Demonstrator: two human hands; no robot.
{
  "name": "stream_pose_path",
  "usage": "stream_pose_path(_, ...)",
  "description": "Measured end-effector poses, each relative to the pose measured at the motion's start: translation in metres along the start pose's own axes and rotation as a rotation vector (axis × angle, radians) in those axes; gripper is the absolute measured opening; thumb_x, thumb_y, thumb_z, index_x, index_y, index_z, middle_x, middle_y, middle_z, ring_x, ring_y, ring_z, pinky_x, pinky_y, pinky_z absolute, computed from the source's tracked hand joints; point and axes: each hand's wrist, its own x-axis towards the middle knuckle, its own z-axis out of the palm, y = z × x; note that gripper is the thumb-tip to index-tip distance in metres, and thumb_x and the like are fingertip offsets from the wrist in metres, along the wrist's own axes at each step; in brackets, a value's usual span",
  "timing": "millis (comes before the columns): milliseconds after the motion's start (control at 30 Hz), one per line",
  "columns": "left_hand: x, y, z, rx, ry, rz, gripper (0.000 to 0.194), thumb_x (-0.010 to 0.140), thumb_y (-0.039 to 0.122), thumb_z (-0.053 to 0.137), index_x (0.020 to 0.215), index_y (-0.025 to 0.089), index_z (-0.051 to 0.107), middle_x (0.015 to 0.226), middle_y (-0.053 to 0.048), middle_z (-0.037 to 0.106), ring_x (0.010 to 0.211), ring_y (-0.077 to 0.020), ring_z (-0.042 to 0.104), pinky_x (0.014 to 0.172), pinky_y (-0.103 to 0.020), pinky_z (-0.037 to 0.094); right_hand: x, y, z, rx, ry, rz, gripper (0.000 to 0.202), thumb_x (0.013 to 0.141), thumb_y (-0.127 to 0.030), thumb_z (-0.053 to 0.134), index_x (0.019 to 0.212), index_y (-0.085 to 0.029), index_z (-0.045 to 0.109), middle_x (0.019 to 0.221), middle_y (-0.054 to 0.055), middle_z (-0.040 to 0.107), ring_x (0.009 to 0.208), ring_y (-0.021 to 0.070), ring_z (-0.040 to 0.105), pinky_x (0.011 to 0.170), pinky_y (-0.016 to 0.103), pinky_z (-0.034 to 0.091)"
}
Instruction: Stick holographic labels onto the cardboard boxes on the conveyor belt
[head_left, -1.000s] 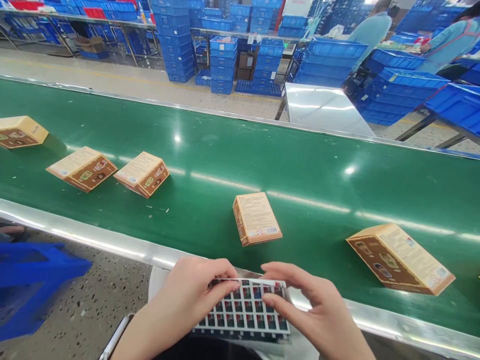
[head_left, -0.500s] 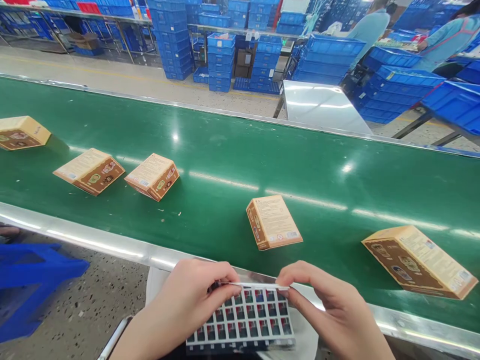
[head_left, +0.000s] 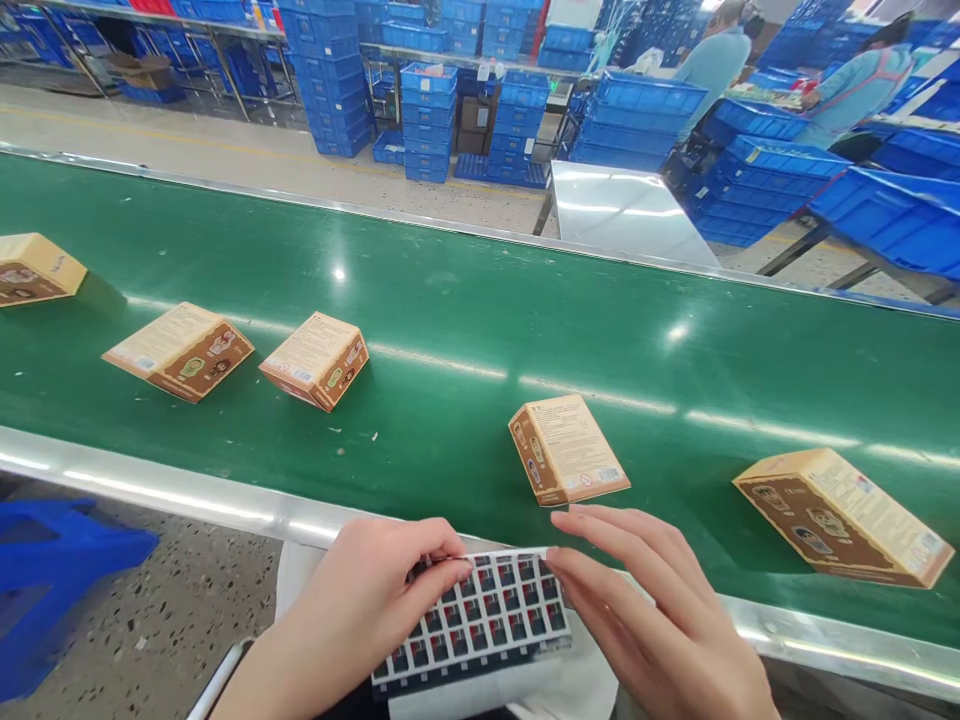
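A white grid tray (head_left: 491,605) with rows of square cells, holding small dark and red pieces, lies tilted near my body at the bottom middle. My left hand (head_left: 375,595) pinches its far left edge between thumb and fingers. At the tray's far right corner is my right hand (head_left: 652,600), its fingers stretched out and a fingertip against or very close to the corner; whether it touches I cannot tell. Just beyond that hand, a brown and cream printed box (head_left: 574,450) lies on a green conveyor belt (head_left: 420,440).
Several more such boxes lie on the belt, among them one at the right (head_left: 840,515) and one left of centre (head_left: 315,360). A metal rail (head_left: 187,495) edges the belt. Beyond stand a steel table (head_left: 630,215), stacked blue crates (head_left: 326,80) and two people.
My right hand has loosened its pinch on the tray's corner and straightened its fingers. My left hand keeps its grip. In view, the middle boxes have shifted slightly right.
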Motion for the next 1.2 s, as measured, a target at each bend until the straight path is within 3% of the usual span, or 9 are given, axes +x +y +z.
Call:
stream_pose_path(133,0.002,-0.002,-0.002,-0.021,0.016,-0.015,0.025,0.096,0.028,0.053,0.077,0.020,0.068,0.067,0.003,0.069,0.061,-0.0139,0.059,0.059,-0.023,0.040,-0.005,0.002,-0.008,0.188,-0.071,0.171,0.022,0.089,-0.005,0.062,0.096,-0.025,0.069,0.104,0.006,0.077,0.102,0.0235,0.072,0.087,0.034,0.059)
stream_pose_path(200,0.005,-0.005,-0.001,-0.029,-0.001,0.026,0.022,0.095,0.025,0.057,0.077,0.020,0.070,0.072,0.002,0.073,0.067,-0.0155,0.065,0.062,-0.024,0.045,-0.010,0.013,-0.010,0.338,-0.037,0.416,0.013,0.093,-0.016,0.063,0.087,-0.026,0.068,0.109,0.004,0.076,0.104,0.0230,0.071,0.088,0.033,0.059)
stream_pose_path(267,0.010,-0.005,0.002,-0.029,-0.044,0.155,0.016,0.092,0.021,0.065,0.078,0.021,0.073,0.095,-0.003,0.080,0.094,-0.0211,0.072,0.078,-0.027,0.053,-0.011,0.032,-0.008,0.452,0.111,0.713,0.011,0.094,-0.031,0.066,0.084,-0.027,0.071,0.115,0.005,0.076,0.105,0.0238,0.071,0.088,0.034,0.058)
stream_pose_path(333,0.020,-0.001,0.009,-0.010,-0.101,0.336,0.011,0.087,0.018,0.074,0.076,0.021,0.074,0.134,-0.005,0.071,0.133,-0.0282,0.057,0.104,-0.037,0.050,-0.007,0.056,-0.004,0.537,0.297,0.959,0.021,0.088,-0.046,0.072,0.091,-0.026,0.076,0.117,0.007,0.076,0.109,0.0259,0.069,0.091,0.036,0.056)
stream_pose_path(400,0.035,0.007,0.020,0.046,-0.142,0.503,0.011,0.085,0.018,0.078,0.075,0.020,0.075,0.158,-0.003,0.047,0.152,-0.0310,0.033,0.119,-0.044,0.037,0.002,0.078,0.001,0.642,0.387,1.081,0.036,0.079,-0.055,0.077,0.097,-0.024,0.078,0.118,0.009,0.076,0.111,0.0274,0.067,0.094,0.038,0.054)
stream_pose_path(533,0.069,0.024,0.043,0.158,-0.107,0.725,0.010,0.088,0.018,0.074,0.079,0.018,0.079,0.166,-0.004,0.030,0.155,-0.0334,0.022,0.127,-0.051,0.023,0.017,0.098,0.007,0.861,0.277,1.243,0.054,0.063,-0.060,0.085,0.097,-0.018,0.079,0.095,0.010,0.079,0.091,0.0268,0.071,0.072,0.034,0.057)
stream_pose_path(700,0.093,0.032,0.056,0.200,-0.110,0.721,0.013,0.085,0.014,0.074,0.075,0.018,0.080,0.160,-0.004,0.042,0.152,-0.0330,0.031,0.125,-0.048,0.030,0.017,0.096,0.006,0.816,0.294,1.257,0.054,0.061,-0.059,0.086,0.095,-0.017,0.079,0.093,0.010,0.079,0.082,0.0250,0.071,0.066,0.031,0.056)
stream_pose_path(1000,0.098,0.043,0.063,0.204,-0.131,0.737,0.015,0.086,0.014,0.073,0.074,0.019,0.080,0.161,0.000,0.041,0.152,-0.0306,0.032,0.125,-0.044,0.031,0.007,0.103,0.001,0.578,0.284,1.210,0.053,0.065,-0.063,0.078,0.091,-0.017,0.075,0.094,0.011,0.079,0.082,0.0272,0.071,0.068,0.035,0.055)
stream_pose_path(1200,0.105,0.046,0.072,0.228,-0.156,0.741,0.015,0.085,0.016,0.074,0.071,0.020,0.079,0.161,0.000,0.040,0.152,-0.0316,0.031,0.123,-0.050,0.034,0.000,0.104,0.000,0.293,0.314,1.152,0.040,0.071,-0.059,0.071,0.083,-0.021,0.065,0.088,0.009,0.076,0.081,0.0260,0.069,0.073,0.036,0.052)
